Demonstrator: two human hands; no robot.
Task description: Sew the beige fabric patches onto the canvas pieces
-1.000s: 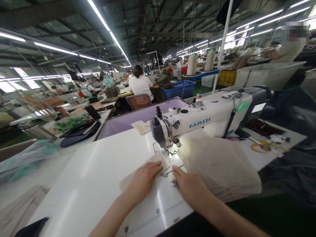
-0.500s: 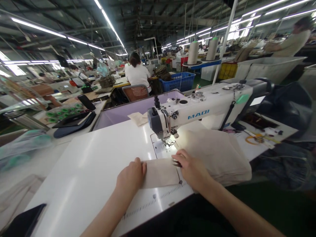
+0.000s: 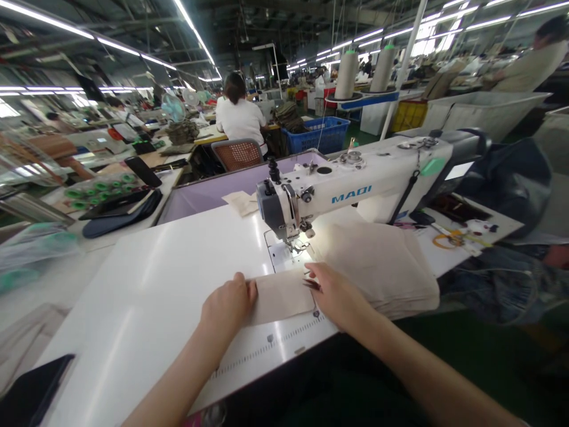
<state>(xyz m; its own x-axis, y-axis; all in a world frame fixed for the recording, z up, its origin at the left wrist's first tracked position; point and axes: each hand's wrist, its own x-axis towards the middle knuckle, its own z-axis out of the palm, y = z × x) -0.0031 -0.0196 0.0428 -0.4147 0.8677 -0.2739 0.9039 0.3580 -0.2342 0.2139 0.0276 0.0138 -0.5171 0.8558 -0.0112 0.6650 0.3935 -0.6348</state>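
A small beige fabric piece [image 3: 280, 296] lies on the white sewing table [image 3: 160, 284], in front of the needle area of a MAQI sewing machine [image 3: 351, 193]. My left hand [image 3: 229, 299] pinches the left edge of this piece. At its right edge is my right hand [image 3: 331, 290], fingers closed round a small dark pointed tool [image 3: 312, 284], perhaps thread snips. Beside the right hand, a stack of larger beige fabric [image 3: 377, 270] spreads under the machine arm. The machine's lamp lights the needle plate.
Another beige scrap [image 3: 240, 203] lies behind the machine head. Yellow-handled scissors [image 3: 447, 239] rest at the right, a dark phone-like object [image 3: 38, 388] at the lower left. A person in white [image 3: 242, 118] sits beyond a blue basket [image 3: 317, 135].
The view has shifted slightly, so table and machine appear a little further left and higher. Both hands keep their places at the small fabric piece.
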